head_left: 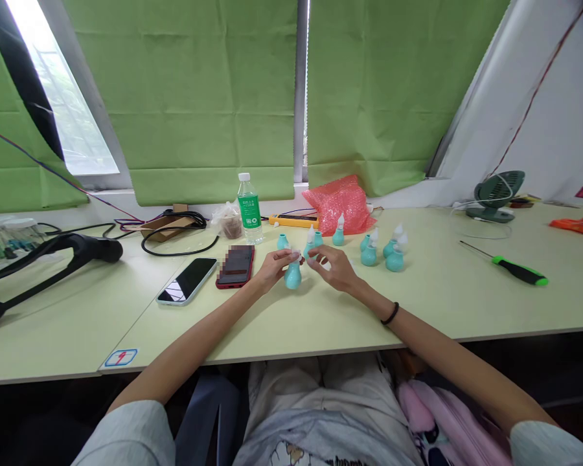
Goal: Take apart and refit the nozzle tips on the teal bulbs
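Observation:
Over the table, my left hand [274, 266] pinches a teal bulb syringe [293, 277] by its narrow neck, with the round bulb hanging below the fingers. Close on its right, my right hand [337, 266] has its thumb and forefinger drawn together; what lies between them, if anything, is too small to make out. Just behind the hands stand a bulb with a clear pointed tip [309, 244] and a bulb with no visible tip [282, 242]. To the right, several teal bulbs with pointed tips [394, 260] stand upright in a loose group.
Left of the hands lie a white-edged phone [187, 282] and a red-cased phone [235, 266]. Behind are a water bottle [250, 210], a yellow meter [294, 221] and pink bubble wrap [339, 206]. A screwdriver [519, 270] and small fan [495, 197] sit right; a black headset-like frame [90, 249] left.

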Demonstrator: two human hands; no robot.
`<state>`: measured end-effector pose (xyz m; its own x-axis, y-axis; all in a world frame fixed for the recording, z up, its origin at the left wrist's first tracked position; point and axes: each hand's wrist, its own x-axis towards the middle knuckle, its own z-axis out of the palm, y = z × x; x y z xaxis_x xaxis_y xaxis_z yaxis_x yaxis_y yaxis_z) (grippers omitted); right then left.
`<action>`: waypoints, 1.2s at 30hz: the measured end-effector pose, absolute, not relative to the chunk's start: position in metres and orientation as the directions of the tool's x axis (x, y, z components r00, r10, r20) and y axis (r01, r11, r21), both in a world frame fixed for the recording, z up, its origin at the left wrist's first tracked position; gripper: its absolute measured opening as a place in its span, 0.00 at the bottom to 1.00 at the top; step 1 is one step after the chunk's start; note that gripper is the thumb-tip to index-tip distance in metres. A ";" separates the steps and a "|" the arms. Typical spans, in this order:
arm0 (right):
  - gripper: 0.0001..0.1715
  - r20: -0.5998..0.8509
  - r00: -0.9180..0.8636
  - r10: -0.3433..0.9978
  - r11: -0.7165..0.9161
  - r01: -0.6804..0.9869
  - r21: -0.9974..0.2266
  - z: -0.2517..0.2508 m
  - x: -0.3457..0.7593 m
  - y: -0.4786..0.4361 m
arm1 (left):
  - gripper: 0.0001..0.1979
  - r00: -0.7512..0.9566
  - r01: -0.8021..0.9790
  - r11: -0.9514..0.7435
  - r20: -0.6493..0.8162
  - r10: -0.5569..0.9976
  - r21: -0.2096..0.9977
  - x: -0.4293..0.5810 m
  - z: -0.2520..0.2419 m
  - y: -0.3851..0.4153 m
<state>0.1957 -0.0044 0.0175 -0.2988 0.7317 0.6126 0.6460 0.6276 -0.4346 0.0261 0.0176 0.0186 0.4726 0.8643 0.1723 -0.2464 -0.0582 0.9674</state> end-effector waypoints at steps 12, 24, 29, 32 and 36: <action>0.15 0.482 -0.153 0.862 0.310 0.914 -0.263 0.011 0.221 0.021 | 0.17 0.513 -0.199 -0.030 0.130 0.848 0.980 0.030 0.009 0.024; 0.15 0.324 -0.265 0.908 0.410 0.406 -0.817 0.019 0.226 0.024 | 0.14 0.582 0.316 -0.614 0.363 0.728 0.723 0.032 0.013 0.010; 0.14 0.286 -0.333 0.898 0.347 0.137 -0.928 0.026 0.226 0.018 | 0.14 0.567 0.489 -0.706 0.428 0.704 0.513 0.032 0.013 0.007; 0.14 0.268 -0.383 0.884 0.342 0.139 -0.929 0.026 0.223 0.016 | 0.14 0.565 0.514 -0.720 0.447 0.693 0.466 0.032 0.012 0.008; 0.14 0.255 -0.381 0.889 0.340 0.175 -0.924 0.025 0.220 0.014 | 0.16 0.558 0.527 -0.726 0.466 0.687 0.441 0.032 0.010 0.008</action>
<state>0.2201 0.0142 0.0252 -0.3807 0.8889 0.2547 0.1752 0.3398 -0.9240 0.0316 0.0081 0.0096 0.5575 0.6873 0.4656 0.5272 -0.7264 0.4409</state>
